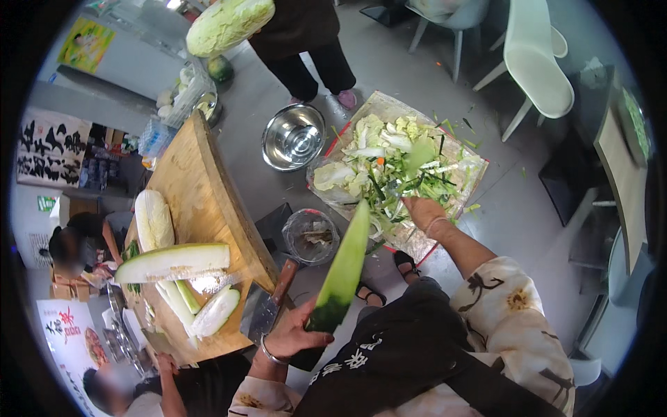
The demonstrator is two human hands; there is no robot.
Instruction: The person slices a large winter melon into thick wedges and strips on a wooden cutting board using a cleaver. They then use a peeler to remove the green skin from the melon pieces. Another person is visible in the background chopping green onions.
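Observation:
My left hand (294, 331) holds the lower end of a long wedge of green gourd (341, 271). Dark green skin shows near my thumb, while the rest of its surface is pale green. Beyond the wedge's tip, my right hand (424, 213) is closed on a small metal tool (397, 194), too blurred to name surely. A blurred pale-green strip (419, 155) hangs above a heap of cabbage leaves and green peelings (380, 151). Close to my left hand, a cleaver (260, 313) with a wooden handle lies at the corner of the thick wooden chopping board (193, 151).
The board bears a napa cabbage (153, 219) and a large gourd slice (177, 263). A steel bowl (293, 137) and a plastic-lined bin (311, 237) stand on the floor. One person (307, 52) stands ahead with another cabbage (229, 26); two others work at left.

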